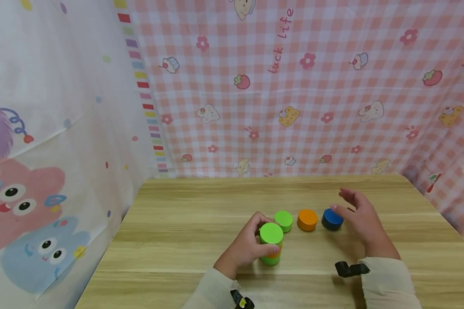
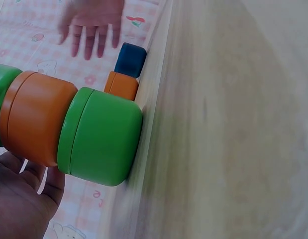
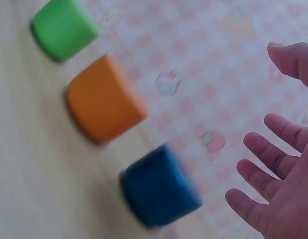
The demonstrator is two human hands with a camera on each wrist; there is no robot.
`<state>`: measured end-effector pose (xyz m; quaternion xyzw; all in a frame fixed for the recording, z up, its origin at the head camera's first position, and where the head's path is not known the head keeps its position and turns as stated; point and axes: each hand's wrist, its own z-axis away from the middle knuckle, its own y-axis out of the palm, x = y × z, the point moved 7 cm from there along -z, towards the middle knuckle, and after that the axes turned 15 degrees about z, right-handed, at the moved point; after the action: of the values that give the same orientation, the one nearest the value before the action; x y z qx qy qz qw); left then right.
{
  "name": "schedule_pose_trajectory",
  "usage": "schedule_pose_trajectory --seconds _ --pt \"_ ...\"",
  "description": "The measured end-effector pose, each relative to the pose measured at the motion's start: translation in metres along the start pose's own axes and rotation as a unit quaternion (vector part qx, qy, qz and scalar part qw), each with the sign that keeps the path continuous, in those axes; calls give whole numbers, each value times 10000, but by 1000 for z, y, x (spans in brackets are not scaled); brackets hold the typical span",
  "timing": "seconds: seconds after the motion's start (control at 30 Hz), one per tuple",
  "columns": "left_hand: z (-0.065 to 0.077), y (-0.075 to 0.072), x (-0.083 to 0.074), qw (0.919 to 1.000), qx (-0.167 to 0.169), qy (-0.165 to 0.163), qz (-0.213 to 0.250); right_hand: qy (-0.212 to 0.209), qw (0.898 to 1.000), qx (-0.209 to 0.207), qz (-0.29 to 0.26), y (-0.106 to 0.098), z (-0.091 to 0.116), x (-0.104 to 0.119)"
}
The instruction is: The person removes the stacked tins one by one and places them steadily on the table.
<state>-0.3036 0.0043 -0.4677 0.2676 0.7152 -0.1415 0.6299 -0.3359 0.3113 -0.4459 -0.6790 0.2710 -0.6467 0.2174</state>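
Observation:
My left hand holds a stack of round blocks, thumb on the near side and fingers behind. The stack runs green, orange, green; in the left wrist view its bottom green block shows a seam near one end and meets the table. Over by the blue round block, my right hand hangs with spread fingers and holds nothing. The right wrist view shows a gap between this hand and the blue block. Left of the blue one stand an orange block and a green block.
The wooden table reaches back to a pink checked cloth. A white cartoon-print cloth hangs along the left. The three single blocks stand in a row behind and right of the stack.

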Motion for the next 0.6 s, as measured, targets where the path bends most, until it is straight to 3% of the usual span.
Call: schedule_pose_trajectory --seconds 0.37,0.6 --pt "0 0 2 9999 35 -18 -149 -825 9959 -354 81 -14 21 62" --pt "-1 0 4 9995 116 -136 -276 -1641 9852 -472 123 -12 36 98"
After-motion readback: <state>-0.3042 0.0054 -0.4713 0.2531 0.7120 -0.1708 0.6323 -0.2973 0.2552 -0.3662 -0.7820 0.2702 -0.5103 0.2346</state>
